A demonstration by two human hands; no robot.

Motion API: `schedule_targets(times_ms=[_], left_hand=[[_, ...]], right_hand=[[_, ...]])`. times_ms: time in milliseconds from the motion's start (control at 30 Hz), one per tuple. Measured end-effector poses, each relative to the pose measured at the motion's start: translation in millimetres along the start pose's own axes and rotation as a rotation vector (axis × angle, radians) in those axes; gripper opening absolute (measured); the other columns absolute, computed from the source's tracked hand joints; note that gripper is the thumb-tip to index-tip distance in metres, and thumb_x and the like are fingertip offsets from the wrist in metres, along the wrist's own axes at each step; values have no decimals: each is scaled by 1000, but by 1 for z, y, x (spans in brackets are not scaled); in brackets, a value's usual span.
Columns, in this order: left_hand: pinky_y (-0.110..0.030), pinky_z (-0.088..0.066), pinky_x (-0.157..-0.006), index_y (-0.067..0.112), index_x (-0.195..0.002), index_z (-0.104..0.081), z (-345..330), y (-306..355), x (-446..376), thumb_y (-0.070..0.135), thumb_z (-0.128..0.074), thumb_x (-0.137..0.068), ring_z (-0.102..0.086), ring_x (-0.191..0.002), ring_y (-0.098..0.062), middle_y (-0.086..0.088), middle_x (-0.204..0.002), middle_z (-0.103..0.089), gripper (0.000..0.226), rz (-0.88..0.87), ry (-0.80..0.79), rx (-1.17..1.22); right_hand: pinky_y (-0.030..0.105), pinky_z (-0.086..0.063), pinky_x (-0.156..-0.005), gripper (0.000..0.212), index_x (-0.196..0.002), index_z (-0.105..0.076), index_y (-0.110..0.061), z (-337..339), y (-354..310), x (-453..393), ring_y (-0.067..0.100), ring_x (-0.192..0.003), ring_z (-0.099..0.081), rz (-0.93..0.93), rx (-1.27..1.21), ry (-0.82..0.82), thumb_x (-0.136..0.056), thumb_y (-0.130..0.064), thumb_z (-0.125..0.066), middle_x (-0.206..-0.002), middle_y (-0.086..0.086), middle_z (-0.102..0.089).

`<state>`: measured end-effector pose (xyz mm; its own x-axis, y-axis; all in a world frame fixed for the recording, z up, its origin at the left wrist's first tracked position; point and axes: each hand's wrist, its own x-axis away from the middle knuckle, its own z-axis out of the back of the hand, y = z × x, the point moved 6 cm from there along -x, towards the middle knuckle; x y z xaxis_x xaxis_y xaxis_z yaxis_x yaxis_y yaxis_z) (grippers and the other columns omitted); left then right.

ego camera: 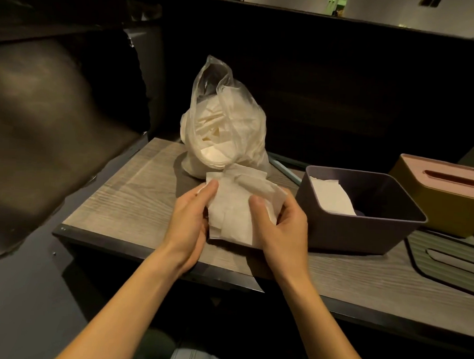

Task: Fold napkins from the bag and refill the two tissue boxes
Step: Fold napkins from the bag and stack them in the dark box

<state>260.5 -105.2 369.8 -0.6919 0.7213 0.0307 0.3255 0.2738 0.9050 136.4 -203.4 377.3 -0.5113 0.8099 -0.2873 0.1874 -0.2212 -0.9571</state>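
A clear plastic bag (222,124) full of white napkins stands at the back of the wooden table (126,201). My left hand (190,218) and my right hand (280,224) both grip a bunch of white napkins (237,209) just in front of the bag, above the table. To the right sits a dark purple tissue box (364,231), open, with folded napkins (330,197) inside. Behind it stands a yellow tissue box (446,207) with a pink slotted lid on.
A dark ribbed lid (449,259) with a slot lies on the table at the right, in front of the yellow box. A dark padded seat (47,133) fills the left side. The table's front edge runs just below my wrists.
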Motion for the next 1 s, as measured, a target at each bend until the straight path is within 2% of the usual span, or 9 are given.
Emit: schedule_targets(times_ms=[133, 233, 333, 467, 600, 700, 833, 900, 1000], left_hand=[[-39, -58, -97, 7, -122, -71, -2, 0, 3, 32, -48, -106, -71, -116, -25, -13, -119, -75, 37, 23, -50, -32], [-42, -59, -98, 2, -124, -68, 0, -3, 3, 28, -53, -104, -71, -116, -30, -18, -119, -75, 36, 60, -51, -25], [-45, -55, -100, 5, -127, -66, 4, -2, 2, 25, -48, -107, -70, -117, -28, -15, -121, -74, 32, 62, -15, 12], [-50, -52, -104, 6, -129, -65, 3, -3, 3, 25, -43, -109, -70, -117, -27, -14, -122, -74, 35, 54, -10, -38], [-48, -54, -99, 10, -131, -63, 0, -3, 4, 32, -42, -109, -70, -117, -28, -13, -123, -74, 38, 60, -38, -54], [-45, -58, -96, 12, -131, -62, -4, -4, 6, 38, -46, -106, -71, -115, -26, -11, -122, -75, 40, 86, -102, -92], [-41, -61, -92, 7, -131, -62, -3, -7, 5, 26, -59, -99, -73, -112, -27, -13, -119, -76, 37, 84, -83, -133], [-44, -58, -96, 7, -130, -63, 2, -7, 4, 23, -57, -102, -72, -114, -28, -13, -119, -75, 32, 75, -25, -111], [-47, -53, -101, 10, -131, -63, 7, -5, 2, 22, -53, -105, -70, -116, -28, -13, -123, -74, 30, 62, 27, -54]], right_hand=[[29, -60, -83, 21, -116, -72, -25, 1, 2, -1, 6, -102, -72, 2, 60, 0, -96, -18, -73, -106, -13, -76], [25, -60, -79, 21, -115, -72, -26, 1, 2, 0, 3, -99, -71, -2, 81, -5, -95, -21, -75, -104, -15, -76], [18, -56, -73, 14, -109, -74, -27, 8, 3, 0, -1, -91, -71, -20, 111, 82, -95, -22, -74, -96, -19, -75], [24, -59, -75, 6, -98, -73, -31, 14, -3, 5, 3, -92, -71, 48, 137, 160, -96, -25, -74, -92, -20, -74], [25, -59, -74, 2, -96, -72, -28, 13, -4, 6, 6, -91, -71, 61, 133, 154, -96, -27, -74, -92, -16, -73], [20, -55, -72, 8, -90, -71, -26, 7, -2, 4, 4, -87, -69, 28, 174, 116, -93, -32, -77, -89, -17, -72], [17, -51, -68, 19, -82, -69, -22, 6, -2, 2, 5, -80, -67, 14, 190, 125, -92, -37, -77, -81, -13, -71], [18, -50, -66, 20, -83, -67, -23, 10, -7, 4, 6, -77, -66, 69, 179, 176, -95, -38, -73, -80, -12, -69], [24, -54, -66, 13, -89, -60, -32, 17, -24, 15, 8, -76, -63, 263, 79, 322, -99, -38, -65, -84, -10, -65]])
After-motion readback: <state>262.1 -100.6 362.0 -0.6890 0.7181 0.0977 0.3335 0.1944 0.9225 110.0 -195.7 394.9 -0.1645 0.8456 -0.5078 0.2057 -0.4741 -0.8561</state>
